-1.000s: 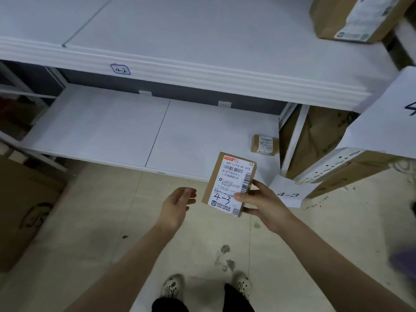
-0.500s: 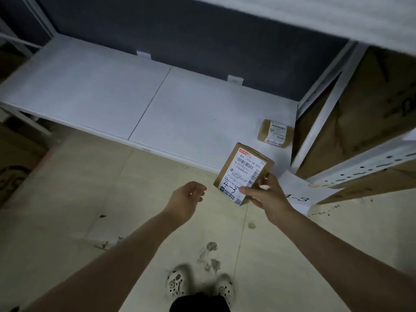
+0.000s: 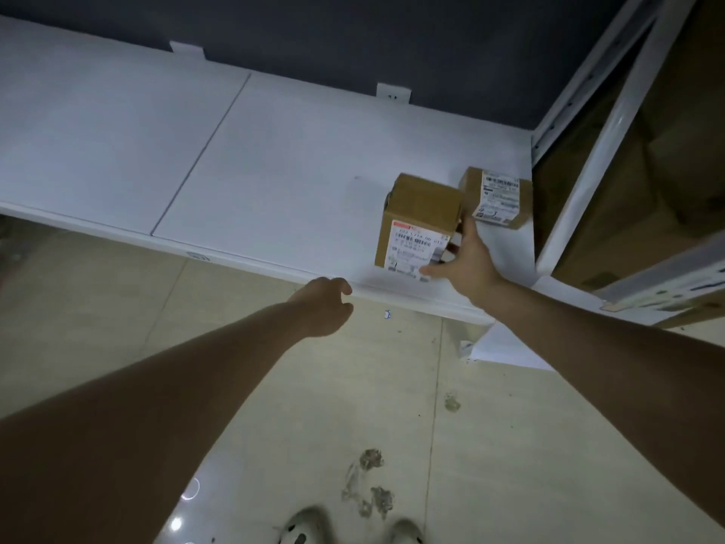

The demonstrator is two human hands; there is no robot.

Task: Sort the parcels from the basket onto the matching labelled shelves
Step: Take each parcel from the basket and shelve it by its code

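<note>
The right hand [image 3: 467, 261] grips a brown cardboard parcel [image 3: 421, 210] near the front of the white metal shelf [image 3: 274, 170]; the left hand [image 3: 325, 304] is loosely curled, holding nothing.

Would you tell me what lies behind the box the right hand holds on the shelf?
A smaller labelled box lies behind it to the right; the held box and right hand hide its near corner.

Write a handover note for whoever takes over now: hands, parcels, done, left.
Right hand: grips the labelled parcel by its right side, at the front of the white shelf; release not yet done.
Left hand: empty, loosely curled, before the shelf edge.
Second parcel: already on the shelf, just behind and right.
Left: let go, fetch the next; basket is out of view.
</note>
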